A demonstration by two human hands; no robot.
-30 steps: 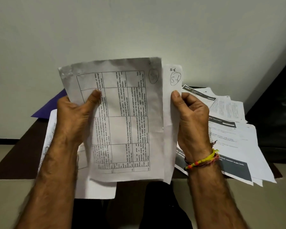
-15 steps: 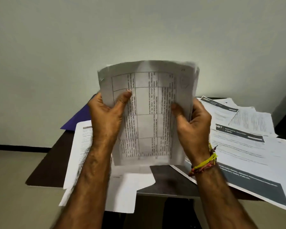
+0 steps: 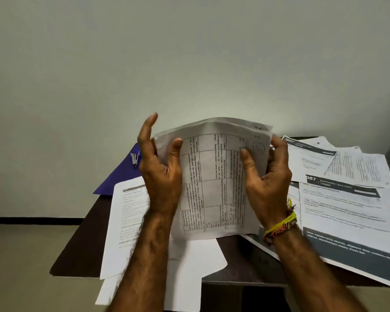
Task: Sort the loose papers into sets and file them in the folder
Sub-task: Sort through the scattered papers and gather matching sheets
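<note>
I hold a stack of printed papers upright over the dark table; its front sheet carries a table of text, and its lower edge is down at the tabletop. My right hand grips the stack's right edge, thumb on the front and fingers curled behind. My left hand is at the left edge, with its fingers stretched straight up and its thumb resting on the front sheet. A purple folder lies at the table's back left with a binder clip on it.
Loose sheets lie under my left forearm and hang over the table's front edge. A spread of printed forms with dark headers covers the right side. A plain wall stands right behind the table.
The separate sheets came together into one stack, which dropped towards the table. My left fingers have straightened off the stack's left edge.
</note>
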